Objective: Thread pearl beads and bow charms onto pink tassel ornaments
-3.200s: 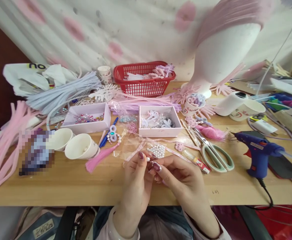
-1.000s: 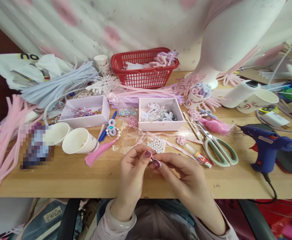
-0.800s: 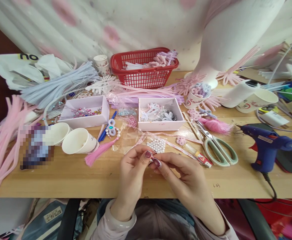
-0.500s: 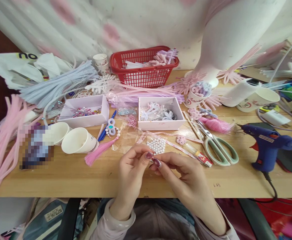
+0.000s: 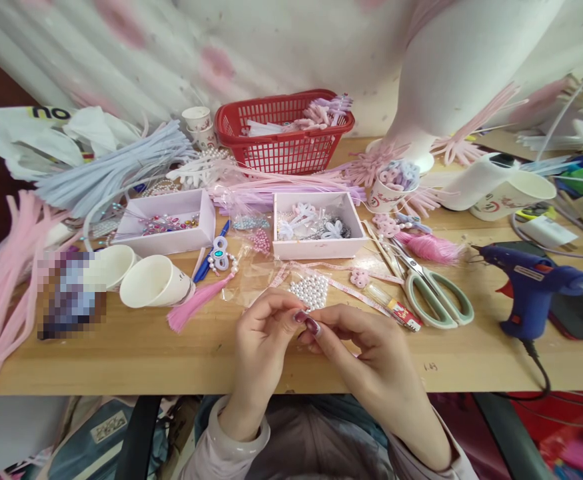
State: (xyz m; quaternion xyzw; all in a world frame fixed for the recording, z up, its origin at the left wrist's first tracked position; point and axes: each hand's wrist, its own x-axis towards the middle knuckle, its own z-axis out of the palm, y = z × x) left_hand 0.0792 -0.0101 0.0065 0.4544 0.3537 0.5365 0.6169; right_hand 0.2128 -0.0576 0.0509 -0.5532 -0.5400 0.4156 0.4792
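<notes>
Grip of left hand [image 5: 260, 347] and right hand [image 5: 374, 350], bare: clenched in a fine pinch, thumbs meeting, on a small piece almost wholly hidden by the fingertips; its kind cannot be told. Both held above the front part of the worktop [image 5: 186, 367]. Pearl beads [image 5: 308, 291], white, one patch, just beyond the grip. Tape [image 5: 344, 291], pink, printed, running behind the beads and off to the right of the grip. Flower [image 5: 359, 278], pink, beyond and right of the grip. Scissors [image 5: 418, 271], one pair, pale green handles, farther right. Glue gun [image 5: 527, 293], blue, well apart from the grip on the right; phone [image 5: 578, 312], dark, beside and partly behind it. Box [image 5: 318, 249], white, filled with pale loops and small pieces, straight beyond the beads. Box of gem sprigs [image 5: 206, 225], white, beyond and left of the grip. Tassel [image 5: 188, 308], pink, left of the grip; paper cups [image 5: 156, 283], two, tilted, farther left. Basket [image 5: 286, 159], red, part filled, beyond both boxes, farthest back from the grip.
</notes>
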